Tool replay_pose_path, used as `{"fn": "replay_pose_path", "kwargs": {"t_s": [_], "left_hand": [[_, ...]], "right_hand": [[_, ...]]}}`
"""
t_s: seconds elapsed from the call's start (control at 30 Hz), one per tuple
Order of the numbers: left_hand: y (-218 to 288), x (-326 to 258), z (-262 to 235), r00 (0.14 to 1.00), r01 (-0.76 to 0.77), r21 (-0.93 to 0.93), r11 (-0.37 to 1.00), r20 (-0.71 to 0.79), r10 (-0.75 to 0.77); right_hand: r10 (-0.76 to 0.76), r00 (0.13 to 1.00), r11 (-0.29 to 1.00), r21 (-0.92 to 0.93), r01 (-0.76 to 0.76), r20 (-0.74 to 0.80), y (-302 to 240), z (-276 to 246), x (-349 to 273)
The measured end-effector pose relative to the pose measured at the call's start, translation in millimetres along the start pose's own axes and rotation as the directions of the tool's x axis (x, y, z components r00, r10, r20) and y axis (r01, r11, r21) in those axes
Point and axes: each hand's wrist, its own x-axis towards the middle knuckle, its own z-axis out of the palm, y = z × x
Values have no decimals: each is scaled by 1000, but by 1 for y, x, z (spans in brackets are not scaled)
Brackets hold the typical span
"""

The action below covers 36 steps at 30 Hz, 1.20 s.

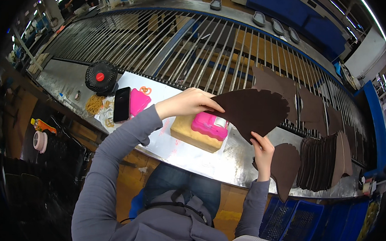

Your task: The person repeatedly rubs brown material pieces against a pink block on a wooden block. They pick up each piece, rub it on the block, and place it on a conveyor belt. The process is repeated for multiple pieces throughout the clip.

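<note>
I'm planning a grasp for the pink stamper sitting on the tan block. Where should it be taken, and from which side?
Take the pink stamper across its long sides, coming from above. It lies flat on the tan block with its top free; the left hand and the brown leather piece hover just behind it, so a rear approach looks crowded.

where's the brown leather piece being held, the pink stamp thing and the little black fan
brown leather piece (251, 110), head view, middle of its flat face
pink stamper (209, 125), head view, its top, on the tan block
black fan (101, 76), head view, red hub of the grille
</note>
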Motion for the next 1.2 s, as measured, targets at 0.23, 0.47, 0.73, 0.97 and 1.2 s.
{"fn": "replay_pose_path", "kwargs": {"t_s": [0.23, 0.47, 0.73, 0.97, 1.2], "left_hand": [[8, 32, 29, 983, -186, -136, 973, -24, 184], [18, 61, 45, 955, -287, -189, 939, 16, 295], [34, 94, 6, 932, -361, -312, 879, -153, 329], [-7, 99, -35, 880, -357, -203, 912, -402, 255], [-75, 113, -47, 849, -35, -797, 603, -342, -403]], "right_hand": [[2, 999, 989, -144, -8, -38, -5, -54, -17], [-14, 999, 958, -286, 2, -40, -33, -115, -10], [-165, 984, 867, -466, 175, 63, -101, -177, 66], [-442, 859, 533, -695, 483, 258, -134, -132, 188], [-433, 900, 641, -682, 353, 58, -118, -101, 154]]}}
